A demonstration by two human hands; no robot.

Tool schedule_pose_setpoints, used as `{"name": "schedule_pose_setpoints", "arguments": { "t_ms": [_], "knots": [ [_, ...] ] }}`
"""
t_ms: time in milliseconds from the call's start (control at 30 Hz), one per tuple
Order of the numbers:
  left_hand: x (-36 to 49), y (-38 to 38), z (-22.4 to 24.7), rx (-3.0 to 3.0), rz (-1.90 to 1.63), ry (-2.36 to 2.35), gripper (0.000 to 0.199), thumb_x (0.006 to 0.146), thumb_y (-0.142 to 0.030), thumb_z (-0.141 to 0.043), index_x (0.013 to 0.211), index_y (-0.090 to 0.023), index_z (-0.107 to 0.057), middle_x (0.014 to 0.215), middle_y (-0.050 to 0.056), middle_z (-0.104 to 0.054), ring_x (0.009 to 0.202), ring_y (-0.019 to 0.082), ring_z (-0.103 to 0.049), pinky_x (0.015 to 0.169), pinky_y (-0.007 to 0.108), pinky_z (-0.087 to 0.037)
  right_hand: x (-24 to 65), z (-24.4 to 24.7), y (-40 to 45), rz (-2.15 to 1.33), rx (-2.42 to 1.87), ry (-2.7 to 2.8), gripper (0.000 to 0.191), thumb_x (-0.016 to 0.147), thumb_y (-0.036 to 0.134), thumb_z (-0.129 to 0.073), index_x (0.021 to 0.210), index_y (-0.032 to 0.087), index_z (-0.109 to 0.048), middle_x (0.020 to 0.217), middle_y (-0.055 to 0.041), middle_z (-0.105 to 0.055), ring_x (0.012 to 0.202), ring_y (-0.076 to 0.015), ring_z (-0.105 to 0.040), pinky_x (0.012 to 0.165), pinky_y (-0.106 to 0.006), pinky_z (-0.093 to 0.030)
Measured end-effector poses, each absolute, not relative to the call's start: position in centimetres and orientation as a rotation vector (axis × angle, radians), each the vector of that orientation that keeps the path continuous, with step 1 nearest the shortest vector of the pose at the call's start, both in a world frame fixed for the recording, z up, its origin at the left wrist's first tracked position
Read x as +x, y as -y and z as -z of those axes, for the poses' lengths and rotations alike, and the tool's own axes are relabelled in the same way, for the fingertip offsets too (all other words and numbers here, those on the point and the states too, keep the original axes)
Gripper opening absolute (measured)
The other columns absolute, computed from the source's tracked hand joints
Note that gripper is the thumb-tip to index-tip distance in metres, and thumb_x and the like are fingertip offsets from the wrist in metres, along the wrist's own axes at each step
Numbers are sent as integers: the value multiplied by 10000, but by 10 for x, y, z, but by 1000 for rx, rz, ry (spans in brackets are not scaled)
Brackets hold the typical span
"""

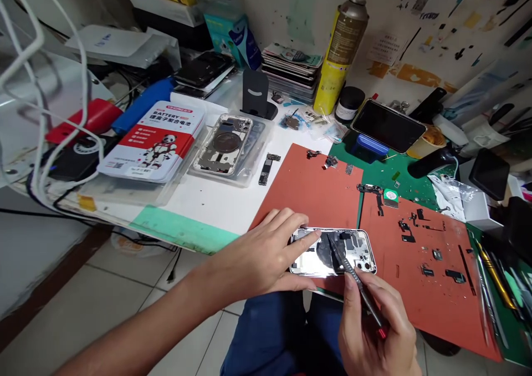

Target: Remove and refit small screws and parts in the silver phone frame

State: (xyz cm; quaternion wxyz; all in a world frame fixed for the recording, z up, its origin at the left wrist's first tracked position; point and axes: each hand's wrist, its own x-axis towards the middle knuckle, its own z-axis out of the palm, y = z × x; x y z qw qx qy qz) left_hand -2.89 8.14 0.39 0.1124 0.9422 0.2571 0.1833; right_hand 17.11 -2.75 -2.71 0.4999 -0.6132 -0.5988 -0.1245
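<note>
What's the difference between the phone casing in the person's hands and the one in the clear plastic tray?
The casing in the hands is gripped by the left hand, with tweezers from the right hand on it; the tray casing lies untouched in its clear tray. The first lies sideways over a red mat, the other slanted. Both are silver-edged rounded rectangles.

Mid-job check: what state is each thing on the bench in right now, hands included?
Left hand: gripping the phone housing
Phone housing: inside facing up, partly stripped
Right hand: pinching the tweezers
Tweezers: tips inside the housing
Second housing: lying in a clear tray
Circuit board: lying loose
Spray can: upright
Phone: screen dark, tilted
</note>
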Motion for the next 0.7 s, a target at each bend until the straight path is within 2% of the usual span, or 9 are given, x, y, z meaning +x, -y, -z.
{"name": "schedule_pose_setpoints", "arguments": {
  "t_ms": [233, 533, 700],
  "knots": [
    [-30, -80, -5, 2738, -566, -750, 647, 1035, -584, -586, 1419, -63, -597, 1189, 202, -597, 1019, 316, -552, 847, 498, -573, 167, 31, 25, 332, -1482, 1412, 432, 769, 23, -921, 1102, 136, -670, 981, -49, -809, 805, -155, -782, 675, -256, -634],
    [-28, -82, -4, 2702, -571, -750, 638, 1025, -552, -628, 1434, -64, -587, 1181, 196, -598, 1033, 316, -556, 852, 497, -578, 167, 23, 20, 292, -1481, 1465, 402, 837, 25, -862, 1136, 172, -637, 948, -26, -769, 813, -158, -780, 685, -273, -650],
    [-29, -81, -4, 2693, -567, -752, 648, 1020, -553, -634, 1441, -62, -586, 1184, 199, -595, 1040, 322, -557, 856, 498, -575, 169, 27, 22, 323, -1480, 1482, 427, 813, 38, -891, 1144, 154, -648, 963, -34, -784, 817, -156, -782, 705, -262, -643]
  ]
}}
